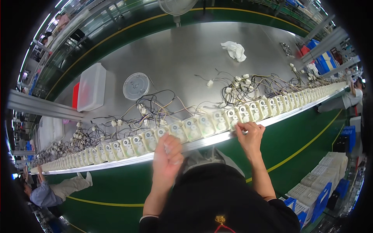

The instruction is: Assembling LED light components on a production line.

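A long row of cream plastic housings [190, 129] runs along the near edge of the metal table. White and clear round parts, perhaps gears, sit inside them. My left hand [168, 153] is curled closed beside the row, just left of my middle, and somewhat blurred. White shows between its fingers, but I cannot make out what it is. My right hand [250, 136] is closed in a pinch at the near end of one housing [233, 115]. Its fingertips hide whatever they hold or press. Dark and pale wires with white connectors [143, 110] lie just behind the row.
A round, clear tub [136, 86] with small parts stands on the metal table [182, 58], near a translucent bin [93, 87]. Crumpled white cloth [234, 51] lies farther back. Other people [48, 194] are at both ends of the row. Stacked trays [318, 174] stand at lower right.
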A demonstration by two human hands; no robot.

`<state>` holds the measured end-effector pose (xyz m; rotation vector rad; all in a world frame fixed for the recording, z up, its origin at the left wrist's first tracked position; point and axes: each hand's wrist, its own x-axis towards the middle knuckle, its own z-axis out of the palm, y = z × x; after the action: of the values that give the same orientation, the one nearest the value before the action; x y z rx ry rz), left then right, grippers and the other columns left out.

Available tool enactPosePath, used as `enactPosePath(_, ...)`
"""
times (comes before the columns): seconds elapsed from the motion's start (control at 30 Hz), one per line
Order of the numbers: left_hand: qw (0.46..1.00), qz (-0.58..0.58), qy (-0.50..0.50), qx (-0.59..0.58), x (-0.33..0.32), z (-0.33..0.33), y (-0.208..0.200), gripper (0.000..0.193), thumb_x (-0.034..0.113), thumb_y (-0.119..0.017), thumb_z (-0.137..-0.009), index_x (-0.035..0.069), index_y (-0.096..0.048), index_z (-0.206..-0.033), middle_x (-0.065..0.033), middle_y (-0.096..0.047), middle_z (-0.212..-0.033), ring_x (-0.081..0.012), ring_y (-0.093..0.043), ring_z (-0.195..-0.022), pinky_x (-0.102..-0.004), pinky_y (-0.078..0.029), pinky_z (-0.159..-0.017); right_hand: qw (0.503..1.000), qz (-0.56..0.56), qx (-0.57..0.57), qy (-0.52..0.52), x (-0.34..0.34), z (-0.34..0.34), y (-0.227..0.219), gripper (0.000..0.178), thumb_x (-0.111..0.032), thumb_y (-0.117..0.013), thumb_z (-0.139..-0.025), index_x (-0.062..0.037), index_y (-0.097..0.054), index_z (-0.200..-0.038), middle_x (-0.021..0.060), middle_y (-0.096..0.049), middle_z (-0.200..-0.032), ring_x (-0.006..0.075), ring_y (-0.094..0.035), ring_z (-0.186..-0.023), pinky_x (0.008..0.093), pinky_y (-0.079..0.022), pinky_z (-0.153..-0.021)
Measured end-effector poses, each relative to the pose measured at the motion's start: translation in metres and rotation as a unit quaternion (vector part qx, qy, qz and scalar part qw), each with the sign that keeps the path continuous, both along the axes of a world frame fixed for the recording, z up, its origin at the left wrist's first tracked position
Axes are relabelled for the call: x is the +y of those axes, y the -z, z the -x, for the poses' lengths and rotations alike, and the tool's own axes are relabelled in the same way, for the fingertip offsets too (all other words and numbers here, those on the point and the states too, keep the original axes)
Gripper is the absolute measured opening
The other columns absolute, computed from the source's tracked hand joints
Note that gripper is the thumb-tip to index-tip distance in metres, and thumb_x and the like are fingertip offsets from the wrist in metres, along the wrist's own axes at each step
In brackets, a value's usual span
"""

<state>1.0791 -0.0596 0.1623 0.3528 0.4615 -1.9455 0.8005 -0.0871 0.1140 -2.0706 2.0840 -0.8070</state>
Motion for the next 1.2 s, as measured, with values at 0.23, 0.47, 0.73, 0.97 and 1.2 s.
enactPosePath(0.23,1.0,0.007,-0.008,0.016,-0.005,-0.001,0.006,0.026,0.023,-0.042,-0.096,0.012,-0.04,-0.072,0.0018,-0.036,-0.063,-0.0064,-0.027,-0.043,-0.0212,-0.019,-0.034,1.0,0.029,0.007,-0.007,-0.004,-0.007,-0.011,0.009,-0.015,-0.07,-0.074,-0.0068,-0.069,-0.078,0.0015,-0.061,-0.067,0.0166,-0.057,-0.064,0.0359,-0.032,-0.079)
enactPosePath(0.47,0.998,-0.002,-0.053,0.025,0.01,-0.018,0.002,0.03,0.024,-0.039,-0.097,0.011,-0.04,-0.071,0.0023,-0.033,-0.061,-0.0066,-0.026,-0.044,-0.0218,-0.02,-0.036,0.995,-0.016,-0.011,-0.097,-0.008,-0.043,-0.012,0.01,-0.016,-0.07,-0.074,-0.0072,-0.068,-0.078,0.0038,-0.062,-0.07,0.02,-0.058,-0.069,0.0365,-0.035,-0.079)
enactPosePath(0.73,0.998,0.005,-0.053,-0.029,0.008,0.006,0.023,0.022,0.026,-0.053,-0.091,0.012,-0.043,-0.077,0.0017,-0.041,-0.067,-0.0041,-0.032,-0.044,-0.0174,-0.02,-0.032,0.971,0.035,-0.216,-0.097,-0.026,0.036,0.101,0.018,-0.02,-0.069,-0.077,-0.002,-0.068,-0.079,0.0079,-0.062,-0.063,0.0191,-0.057,-0.056,0.0323,-0.045,-0.061)
enactPosePath(0.97,0.995,0.003,-0.082,-0.048,0.01,0.001,0.018,0.022,0.026,-0.052,-0.091,0.013,-0.042,-0.076,0.0014,-0.041,-0.066,-0.0037,-0.028,-0.042,-0.0179,-0.017,-0.032,0.993,-0.01,-0.096,-0.074,-0.018,-0.013,0.036,0.019,-0.015,-0.07,-0.076,0.003,-0.068,-0.077,0.01,-0.06,-0.057,0.0182,-0.055,-0.049,0.031,-0.044,-0.053)
enactPosePath(1.2,0.996,-0.007,-0.08,-0.044,0.005,-0.003,0.015,0.022,0.025,-0.052,-0.091,0.012,-0.043,-0.076,0.0019,-0.041,-0.066,-0.0033,-0.029,-0.042,-0.0171,-0.018,-0.032,0.996,0.001,-0.023,-0.081,-0.023,-0.016,0.03,0.018,-0.014,-0.07,-0.076,0.0014,-0.065,-0.069,0.0115,-0.06,-0.058,0.0204,-0.056,-0.051,0.0348,-0.045,-0.05)
